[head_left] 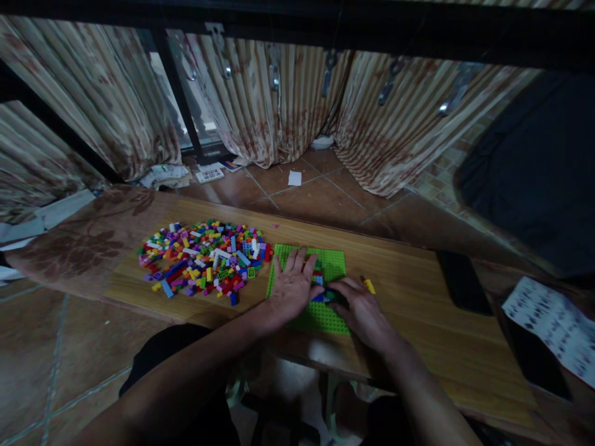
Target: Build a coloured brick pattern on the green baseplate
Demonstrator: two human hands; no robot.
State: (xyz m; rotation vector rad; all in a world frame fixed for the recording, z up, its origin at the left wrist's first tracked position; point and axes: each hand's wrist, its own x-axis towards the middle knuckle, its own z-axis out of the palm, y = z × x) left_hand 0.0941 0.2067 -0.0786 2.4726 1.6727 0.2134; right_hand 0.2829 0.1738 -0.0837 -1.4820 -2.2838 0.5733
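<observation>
A lime-green studded baseplate [335,263] lies on the wooden board, with a small group of toy bricks near its middle. Of that group, blue bricks [318,297] and a bit of red show between my hands. My left hand [290,290] rests over the plate's left half, fingers stretched and spread, its thumb beside the blue bricks. From the right, my right hand [365,310] has its fingers closed round a dark brick [332,296] at the edge of the group. The fingers partly hide that brick. A yellow brick [369,285] lies just beyond the right hand.
A wide pile of mixed bricks [204,257] spreads left of the plate, and a single pink brick [275,226] lies behind it. On the right are a black phone-like slab [462,282] and a printed sheet [553,325]. Patterned cloth [93,241] covers the board's left end.
</observation>
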